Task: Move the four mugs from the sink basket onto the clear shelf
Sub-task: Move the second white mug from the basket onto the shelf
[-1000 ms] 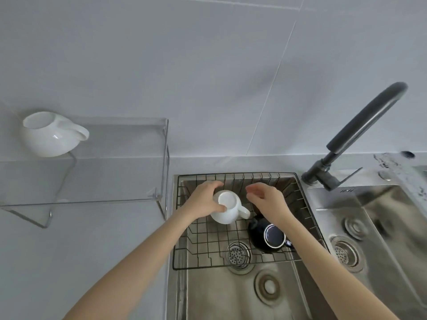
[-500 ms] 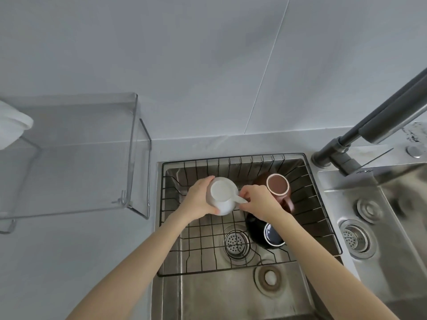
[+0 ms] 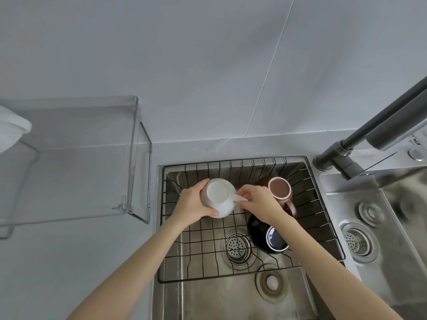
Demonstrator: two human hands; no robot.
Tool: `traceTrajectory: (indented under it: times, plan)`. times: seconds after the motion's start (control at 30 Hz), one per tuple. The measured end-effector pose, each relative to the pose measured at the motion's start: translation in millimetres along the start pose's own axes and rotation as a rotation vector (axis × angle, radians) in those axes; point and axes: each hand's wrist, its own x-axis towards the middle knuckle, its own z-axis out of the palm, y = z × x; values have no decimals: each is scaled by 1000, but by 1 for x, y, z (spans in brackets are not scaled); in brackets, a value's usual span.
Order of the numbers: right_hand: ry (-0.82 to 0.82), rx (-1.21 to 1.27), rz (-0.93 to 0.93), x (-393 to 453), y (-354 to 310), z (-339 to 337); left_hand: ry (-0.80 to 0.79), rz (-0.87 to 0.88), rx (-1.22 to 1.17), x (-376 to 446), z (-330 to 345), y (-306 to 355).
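- Left hand [image 3: 193, 204]: curled around the left side of the white mug [image 3: 219, 197], thumb along the lower edge and fingers wrapping the far side; closed firmly on the mug's body.
- Right hand [image 3: 258, 202]: fingers drawn together in a pinch on the white mug's handle [image 3: 240, 198], which points toward this hand; closed on the handle.
- White mug: held between the two hands above the back-left part of the sink basket [image 3: 323, 218], tipped so that its flat base faces the camera. Whether it touches the wire cannot be told.
- Brown mug [image 3: 280, 189]: just beyond and to the right of the right hand, near the basket's back wall; tilted, its opening toward the camera, handle toward the near side.
- Dark mug [image 3: 265, 234]: beneath the right wrist and forearm, lying tilted on the basket floor with its bluish base facing up; partly hidden by the arm.
- Sink basket: black wire, set in the steel sink [image 3: 208, 299]; a round strainer [image 3: 235, 247] shows through the wires just left of the dark mug.
- Clear shelf [image 3: 136, 158]: well to the left of the left hand, standing on the grey counter [image 3: 69, 262] against the wall.
- White object [image 3: 11, 132]: at the shelf's far left, cut off by the frame edge; probably another mug.
- Faucet [image 3: 369, 132]: dark, rising to the right, beyond the right hand.
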Motion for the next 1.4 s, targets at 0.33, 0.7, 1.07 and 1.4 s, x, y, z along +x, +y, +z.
traceTrajectory:
  times: [0.33, 0.7, 1.07, 1.4]
  plan:
    - [154, 106, -201, -38, -78, -66, 199, 173, 20, -46, -68, 74]
    - [190, 207, -475, -68, -223, -72, 406, 279, -31, -134, -204, 100]
    - [4, 217, -598, -37, -334, 38, 496, 125, -71, -192, -311, 0]
    - [-89, 257, -574, -12, -369, 117, 514, 19, -78, -205, -348, -71]
